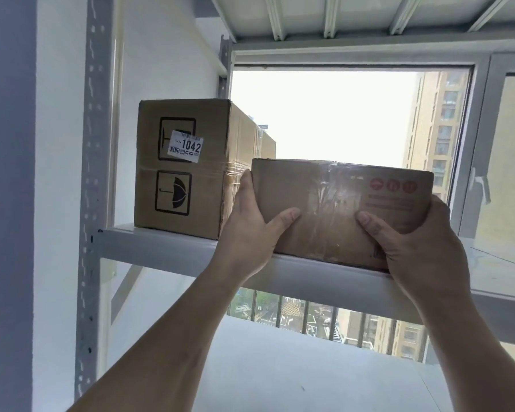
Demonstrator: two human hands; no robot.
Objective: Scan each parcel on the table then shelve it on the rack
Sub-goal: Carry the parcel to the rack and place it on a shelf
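The person is holding a taped cardboard parcel [339,209] at its two ends, and its bottom edge is resting on the front lip of the rack shelf [161,246]. The left hand [250,224] is gripping the left end with the thumb lying across the near face; the right hand [414,248] is clasping the lower right corner the same way. A taller box [185,168] bearing a sticker [186,146] is sitting just beside it on the left. The parcel is looking stiff and fairly light, though its glossy tape is probably slippery, so bare cardboard at the ends seems the safer hold.
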